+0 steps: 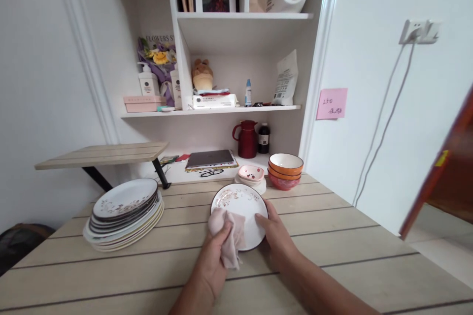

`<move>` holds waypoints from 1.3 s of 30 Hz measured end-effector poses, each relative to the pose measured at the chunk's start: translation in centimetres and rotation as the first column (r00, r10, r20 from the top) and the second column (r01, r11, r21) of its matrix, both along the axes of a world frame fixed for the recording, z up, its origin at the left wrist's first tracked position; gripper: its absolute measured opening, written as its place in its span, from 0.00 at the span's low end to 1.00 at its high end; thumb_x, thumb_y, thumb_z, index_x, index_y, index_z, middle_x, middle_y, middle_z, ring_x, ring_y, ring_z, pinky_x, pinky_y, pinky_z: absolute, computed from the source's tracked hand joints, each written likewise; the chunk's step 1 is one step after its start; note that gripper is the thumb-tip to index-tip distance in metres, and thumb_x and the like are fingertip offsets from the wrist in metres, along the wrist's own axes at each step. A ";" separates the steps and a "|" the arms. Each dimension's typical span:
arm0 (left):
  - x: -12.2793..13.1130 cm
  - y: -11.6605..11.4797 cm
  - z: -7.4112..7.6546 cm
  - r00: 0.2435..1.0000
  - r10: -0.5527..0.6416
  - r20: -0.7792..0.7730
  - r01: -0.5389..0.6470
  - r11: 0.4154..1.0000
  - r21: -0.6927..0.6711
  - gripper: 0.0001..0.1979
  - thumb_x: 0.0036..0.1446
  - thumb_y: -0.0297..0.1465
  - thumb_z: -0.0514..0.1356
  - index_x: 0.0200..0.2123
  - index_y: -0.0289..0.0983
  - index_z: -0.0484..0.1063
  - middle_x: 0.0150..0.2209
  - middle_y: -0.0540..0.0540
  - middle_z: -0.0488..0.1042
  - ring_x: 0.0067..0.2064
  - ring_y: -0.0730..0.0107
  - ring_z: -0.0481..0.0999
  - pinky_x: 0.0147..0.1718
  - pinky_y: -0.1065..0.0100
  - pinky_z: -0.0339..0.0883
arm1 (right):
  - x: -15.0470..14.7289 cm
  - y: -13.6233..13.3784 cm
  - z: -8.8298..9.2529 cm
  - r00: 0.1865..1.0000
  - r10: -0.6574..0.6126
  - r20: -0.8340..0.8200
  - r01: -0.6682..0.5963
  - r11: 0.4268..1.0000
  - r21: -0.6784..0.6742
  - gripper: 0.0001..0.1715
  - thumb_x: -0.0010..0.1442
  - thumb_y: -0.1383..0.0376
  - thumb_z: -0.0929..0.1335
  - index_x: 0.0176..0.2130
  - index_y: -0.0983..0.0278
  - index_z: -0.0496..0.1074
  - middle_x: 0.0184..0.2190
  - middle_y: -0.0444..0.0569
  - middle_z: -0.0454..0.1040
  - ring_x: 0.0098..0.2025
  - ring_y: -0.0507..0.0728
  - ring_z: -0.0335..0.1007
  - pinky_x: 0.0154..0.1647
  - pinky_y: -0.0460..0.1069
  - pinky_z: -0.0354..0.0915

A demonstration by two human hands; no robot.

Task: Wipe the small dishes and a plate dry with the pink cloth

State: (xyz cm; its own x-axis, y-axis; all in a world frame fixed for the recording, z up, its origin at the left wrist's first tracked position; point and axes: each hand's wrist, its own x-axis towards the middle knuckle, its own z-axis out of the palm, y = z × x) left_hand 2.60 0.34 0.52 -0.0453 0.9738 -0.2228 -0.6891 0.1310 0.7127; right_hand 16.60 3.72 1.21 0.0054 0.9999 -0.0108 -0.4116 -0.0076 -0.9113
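In the middle of the head view, a white plate (249, 216) with a dark rim and a brown floral print is held tilted up above the table. My right hand (278, 234) grips its right edge, with the thumb on the face. A pale pink cloth (231, 236) is bunched in my left hand (215, 258) and pressed over the plate's lower left edge. The left fingers behind the cloth and plate are hidden. A stack of plates (125, 199), the top one similarly patterned, stands to the left.
Behind the held plate are small pink-and-white dishes (251, 173) and stacked orange and red bowls (285, 170). A raised wooden shelf (103, 152) stands at the left. Farther back are a dark red jug (247, 139), a closed laptop (210, 158) and eyeglasses (212, 173).
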 end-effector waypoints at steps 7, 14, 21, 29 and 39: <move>-0.8 -0.5 0.9 0.985 -0.134 -0.108 0.128 0.990 -0.062 0.28 0.44 0.30 0.72 0.50 0.32 0.73 0.41 0.38 0.81 0.41 0.57 0.82 0.40 0.66 0.75 | 3.0 0.8 2.5 0.965 0.159 0.207 -0.171 0.984 0.042 0.35 0.47 0.64 0.69 0.56 0.57 0.68 0.48 0.48 0.78 0.43 0.64 0.75 0.40 0.56 0.68; -1.2 -1.2 1.2 0.948 -0.284 -0.144 0.274 0.958 -0.086 0.29 0.44 0.29 0.71 0.52 0.32 0.72 0.42 0.35 0.81 0.42 0.53 0.81 0.40 0.63 0.75 | 5.1 0.7 4.6 0.901 0.301 0.312 -0.290 0.954 -0.083 0.34 0.46 0.65 0.69 0.55 0.57 0.71 0.37 0.48 0.81 0.34 0.63 0.76 0.32 0.53 0.67; -0.3 -0.9 0.3 0.987 -0.132 -0.091 0.130 0.991 -0.025 0.33 0.42 0.33 0.73 0.52 0.36 0.71 0.44 0.38 0.80 0.42 0.54 0.81 0.40 0.62 0.75 | 3.6 -0.1 3.6 0.971 0.238 -0.020 -0.239 0.967 -0.083 0.39 0.51 0.57 0.71 0.62 0.49 0.62 0.45 0.48 0.79 0.43 0.65 0.76 0.44 0.59 0.69; 0.6 0.3 -0.4 0.973 0.166 0.163 -0.177 0.983 0.052 0.30 0.46 0.29 0.71 0.53 0.41 0.69 0.46 0.44 0.80 0.49 0.58 0.79 0.47 0.63 0.74 | 0.0 -1.4 2.2 0.929 0.318 -0.188 -0.313 0.948 0.056 0.45 0.49 0.60 0.72 0.63 0.52 0.58 0.56 0.50 0.73 0.54 0.67 0.70 0.50 0.60 0.67; 0.5 0.2 -0.3 0.993 0.093 0.073 -0.097 0.994 0.056 0.29 0.44 0.27 0.72 0.52 0.36 0.71 0.48 0.40 0.79 0.51 0.54 0.78 0.49 0.62 0.73 | -0.5 0.5 -1.0 0.983 0.118 -0.142 -0.122 0.992 -0.020 0.44 0.50 0.64 0.71 0.63 0.55 0.57 0.48 0.50 0.78 0.45 0.63 0.75 0.44 0.55 0.69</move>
